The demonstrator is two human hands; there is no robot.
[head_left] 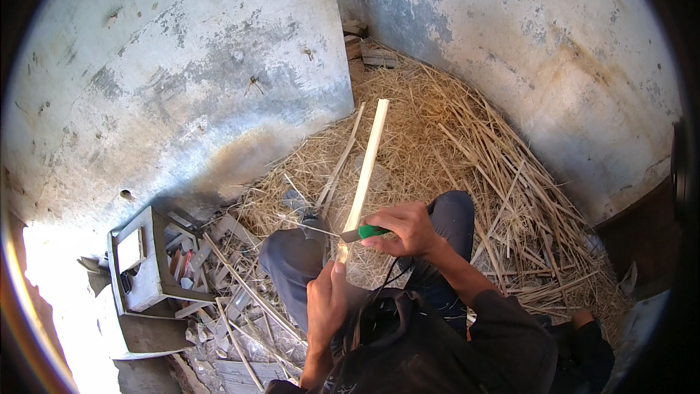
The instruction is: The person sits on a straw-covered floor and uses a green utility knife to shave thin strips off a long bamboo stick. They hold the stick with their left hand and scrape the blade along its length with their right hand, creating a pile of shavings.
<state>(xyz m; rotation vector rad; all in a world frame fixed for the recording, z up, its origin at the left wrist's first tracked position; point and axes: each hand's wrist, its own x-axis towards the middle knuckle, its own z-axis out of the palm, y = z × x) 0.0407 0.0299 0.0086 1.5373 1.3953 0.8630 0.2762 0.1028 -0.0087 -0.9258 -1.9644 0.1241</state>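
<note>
A long pale strip (370,157), which looks like split bamboo, slants away from me between my knees. My left hand (327,303) is closed around its near end, with the thumb lying along it. In my right hand (408,230) is a knife (373,231) with a green handle, the fingers wrapped round the grip. Its short blade points left and lies across the strip, just beyond my left thumb. A thin sliver (310,227) sticks out leftward from near the blade. My right fingers partly hide the handle.
Straw-like shavings (415,117) cover the floor ahead, with long thin strips (503,168) heaped along the right wall (539,66). A small wooden stool-like frame (149,263) lies at the left among scraps. A pale panel (219,66) stands at the far left.
</note>
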